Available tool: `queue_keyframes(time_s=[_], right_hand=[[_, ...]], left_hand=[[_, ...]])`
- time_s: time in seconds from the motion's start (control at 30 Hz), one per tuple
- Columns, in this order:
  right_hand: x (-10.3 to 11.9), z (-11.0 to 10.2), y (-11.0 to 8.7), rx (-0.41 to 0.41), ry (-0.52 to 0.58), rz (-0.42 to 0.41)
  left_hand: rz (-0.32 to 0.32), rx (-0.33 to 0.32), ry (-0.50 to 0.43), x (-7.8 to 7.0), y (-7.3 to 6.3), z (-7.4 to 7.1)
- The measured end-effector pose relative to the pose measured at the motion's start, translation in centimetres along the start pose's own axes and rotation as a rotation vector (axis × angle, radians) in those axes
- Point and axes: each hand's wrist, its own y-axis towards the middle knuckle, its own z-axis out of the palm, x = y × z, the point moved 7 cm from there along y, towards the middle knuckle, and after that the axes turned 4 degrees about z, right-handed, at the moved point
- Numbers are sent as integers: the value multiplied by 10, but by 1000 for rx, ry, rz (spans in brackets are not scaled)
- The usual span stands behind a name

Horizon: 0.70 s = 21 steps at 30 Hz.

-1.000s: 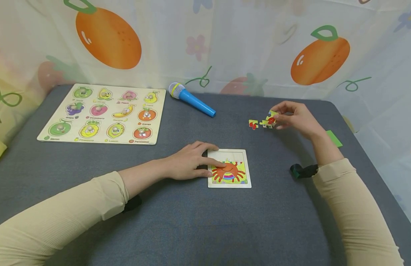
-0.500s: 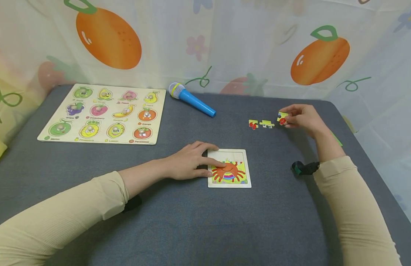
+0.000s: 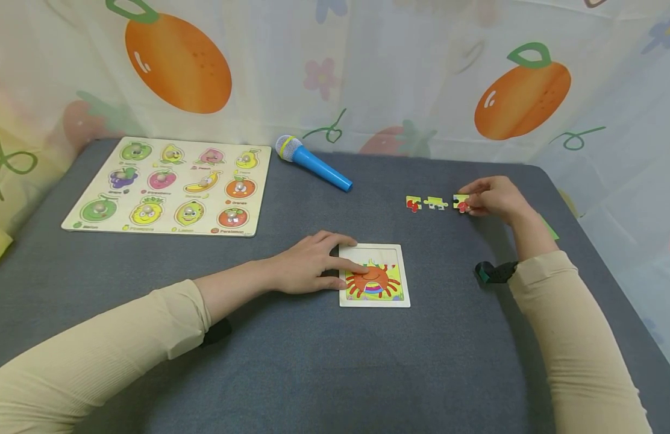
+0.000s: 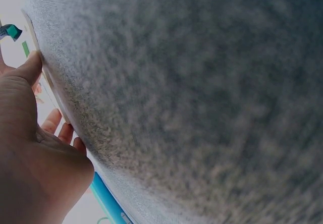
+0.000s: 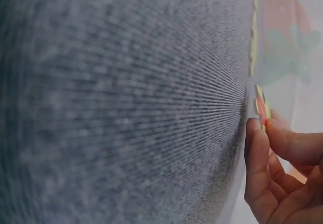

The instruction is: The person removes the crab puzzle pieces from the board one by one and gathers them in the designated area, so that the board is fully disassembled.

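Observation:
My left hand (image 3: 308,263) rests on the left side of a square crab jigsaw puzzle (image 3: 374,289), the index finger laid over the crab picture. In the left wrist view, the thumb and other fingertips lie along the puzzle board's pale edge (image 4: 52,90). My right hand (image 3: 494,198) pinches a red and yellow jigsaw piece (image 3: 461,203) between thumb and fingers; the right wrist view shows this piece (image 5: 261,105) tilted, close over the cloth. To its left lie a yellow jigsaw piece (image 3: 435,203) and a red and yellow one (image 3: 413,204).
A fruit knob puzzle board (image 3: 169,185) lies at the back left. Beside it is a blue toy microphone (image 3: 319,166). A green flat piece (image 3: 551,226) shows behind the right wrist. A fruit-print curtain (image 3: 389,72) borders the dark cloth-covered table (image 3: 335,374).
My right hand has moved the pinched jigsaw piece rightward off the yellow piece, then slightly down toward the table, in line with the other two. My left hand has stayed still.

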Motion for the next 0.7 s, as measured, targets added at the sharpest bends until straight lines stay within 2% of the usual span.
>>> queue_keyframes(time_s=[0.17, 0.3, 0.53, 0.7], right_hand=[[1, 4, 1, 18, -23, 14], [1, 4, 2, 5, -33, 25], [0, 3, 4, -34, -127, 37], [0, 4, 5, -39, -130, 43]], left_hand=[[17, -16, 14, -2, -1, -1], [19, -20, 12, -2, -1, -1], [25, -22, 14, -1, 0, 0], [21, -19, 10, -1, 0, 0]])
